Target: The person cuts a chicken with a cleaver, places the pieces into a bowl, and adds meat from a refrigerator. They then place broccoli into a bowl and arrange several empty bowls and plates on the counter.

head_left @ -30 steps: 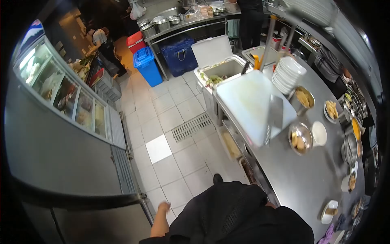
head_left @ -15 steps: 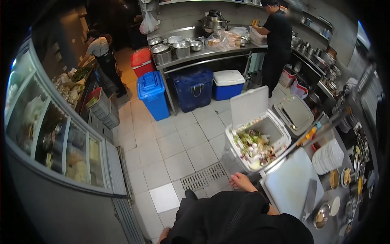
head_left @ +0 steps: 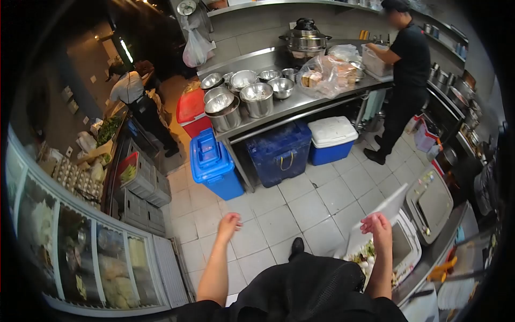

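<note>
My left hand [head_left: 229, 225] is raised over the floor tiles, its fingers loosely curled; whether they close on anything is too small to tell. In front of the open white bin [head_left: 410, 249], my right hand [head_left: 379, 228] hangs in the air with fingers partly bent and apart, holding nothing. Food scraps [head_left: 367, 257] show inside the bin, partly behind my right forearm. The blue lidded bin [head_left: 214, 166] stands ahead of my left hand. Farther ahead, metal pots and bowls [head_left: 256, 99] and a clear plastic bag of food [head_left: 324, 75] rest on the steel counter [head_left: 268, 118].
A co-worker in black [head_left: 410, 70] stands at the counter's right end. Another person [head_left: 137, 102] bends over the left bench. Under the counter are a dark blue box [head_left: 279, 155] and a cooler [head_left: 332, 139]. A glass-door fridge [head_left: 80, 252] flanks the left, a worktop the right.
The view has moved forward toward the back counter. The waste bin and worktop have shifted to the lower right. Both my hands are now raised in front of me.
</note>
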`<action>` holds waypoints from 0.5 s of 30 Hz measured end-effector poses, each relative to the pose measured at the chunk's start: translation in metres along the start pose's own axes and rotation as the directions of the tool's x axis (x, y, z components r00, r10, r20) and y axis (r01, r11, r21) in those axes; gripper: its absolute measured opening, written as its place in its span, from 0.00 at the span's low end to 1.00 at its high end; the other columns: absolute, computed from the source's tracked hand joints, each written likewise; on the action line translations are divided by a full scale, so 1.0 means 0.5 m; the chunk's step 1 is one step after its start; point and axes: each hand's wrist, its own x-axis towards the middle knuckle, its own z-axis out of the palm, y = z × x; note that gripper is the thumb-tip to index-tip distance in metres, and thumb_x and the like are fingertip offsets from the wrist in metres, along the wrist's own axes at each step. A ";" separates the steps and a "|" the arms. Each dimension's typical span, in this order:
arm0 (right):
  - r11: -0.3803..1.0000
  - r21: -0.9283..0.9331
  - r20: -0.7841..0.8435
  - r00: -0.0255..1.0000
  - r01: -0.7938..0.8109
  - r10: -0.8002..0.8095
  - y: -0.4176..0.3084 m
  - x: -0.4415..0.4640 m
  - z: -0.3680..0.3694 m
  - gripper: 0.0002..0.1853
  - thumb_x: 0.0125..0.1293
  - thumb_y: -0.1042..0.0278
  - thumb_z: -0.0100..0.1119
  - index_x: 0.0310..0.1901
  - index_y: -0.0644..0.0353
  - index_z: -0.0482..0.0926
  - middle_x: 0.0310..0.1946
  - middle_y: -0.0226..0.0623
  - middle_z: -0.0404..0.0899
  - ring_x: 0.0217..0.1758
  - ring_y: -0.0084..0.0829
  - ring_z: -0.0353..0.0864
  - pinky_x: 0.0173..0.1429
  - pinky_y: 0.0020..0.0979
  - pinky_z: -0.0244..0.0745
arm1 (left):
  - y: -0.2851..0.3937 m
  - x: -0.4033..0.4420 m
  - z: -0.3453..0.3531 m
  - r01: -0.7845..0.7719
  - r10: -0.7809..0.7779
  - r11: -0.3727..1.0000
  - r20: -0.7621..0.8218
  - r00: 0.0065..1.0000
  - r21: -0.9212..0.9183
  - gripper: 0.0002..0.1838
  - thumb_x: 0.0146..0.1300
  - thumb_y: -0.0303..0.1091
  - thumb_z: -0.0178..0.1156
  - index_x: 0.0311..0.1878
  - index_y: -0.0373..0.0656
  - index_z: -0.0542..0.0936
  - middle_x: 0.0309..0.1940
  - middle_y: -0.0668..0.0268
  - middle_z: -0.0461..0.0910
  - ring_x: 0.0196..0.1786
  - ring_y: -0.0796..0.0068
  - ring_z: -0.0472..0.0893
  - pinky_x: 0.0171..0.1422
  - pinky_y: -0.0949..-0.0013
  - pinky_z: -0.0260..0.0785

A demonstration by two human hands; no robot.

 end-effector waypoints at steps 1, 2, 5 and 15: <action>1.000 0.003 0.008 1.000 -0.014 0.014 -0.013 0.062 0.019 0.11 0.70 0.64 0.48 0.39 0.63 0.73 0.33 0.39 0.80 0.30 0.25 0.79 0.35 0.25 0.75 | 0.015 0.019 0.024 0.013 -0.012 1.000 -0.010 1.000 0.005 0.08 0.66 0.34 0.50 0.43 0.44 0.76 0.38 0.65 0.80 0.34 0.73 0.82 0.31 0.73 0.71; 0.999 -0.035 0.026 1.000 -0.003 0.004 -0.037 0.128 0.042 0.11 0.70 0.64 0.48 0.39 0.63 0.73 0.33 0.39 0.80 0.30 0.25 0.79 0.35 0.25 0.74 | 0.029 0.042 0.049 0.045 -0.045 0.999 0.020 0.999 0.002 0.08 0.67 0.34 0.50 0.43 0.43 0.76 0.38 0.65 0.80 0.34 0.73 0.82 0.31 0.74 0.71; 0.993 -0.117 0.085 0.996 0.000 0.010 -0.100 0.299 0.122 0.10 0.70 0.65 0.49 0.39 0.63 0.74 0.32 0.37 0.80 0.30 0.23 0.78 0.35 0.24 0.73 | 0.090 0.126 0.055 0.088 -0.087 0.995 0.021 0.996 -0.038 0.09 0.68 0.35 0.50 0.43 0.42 0.76 0.38 0.64 0.80 0.34 0.73 0.82 0.32 0.74 0.71; 0.917 -0.394 0.439 0.888 0.055 0.136 -0.085 0.663 0.367 0.10 0.68 0.67 0.52 0.43 0.64 0.75 0.34 0.33 0.81 0.33 0.22 0.79 0.39 0.24 0.74 | 0.415 0.496 -0.076 -0.318 0.301 0.948 -0.339 0.891 0.005 0.12 0.69 0.39 0.52 0.38 0.40 0.76 0.34 0.67 0.80 0.28 0.80 0.77 0.30 0.76 0.69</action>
